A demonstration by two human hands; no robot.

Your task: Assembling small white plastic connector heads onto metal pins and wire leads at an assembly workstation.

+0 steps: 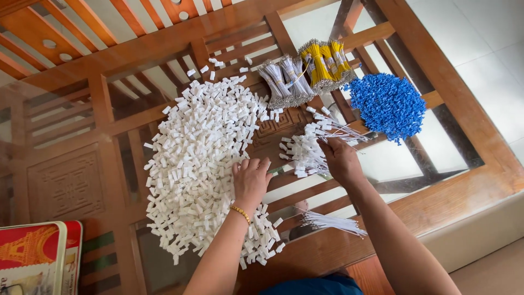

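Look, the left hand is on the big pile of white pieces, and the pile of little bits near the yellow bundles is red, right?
Not quite. The left hand does rest on the big pile of white pieces, but the pile of little bits beside the yellow bundles is blue, not red. The head view shows it.

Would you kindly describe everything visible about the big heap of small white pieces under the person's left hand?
The big heap of small white rectangular pieces, plastic by the look of them, spreads loosely across the glass-topped wooden table, running from the far rail toward the near edge. The pieces lie jumbled at all angles, with strays scattered at the rim. The left hand rests palm down on the heap's right side, fingers spread. A smaller cluster of white pieces fitted with thin wires lies just to the right.
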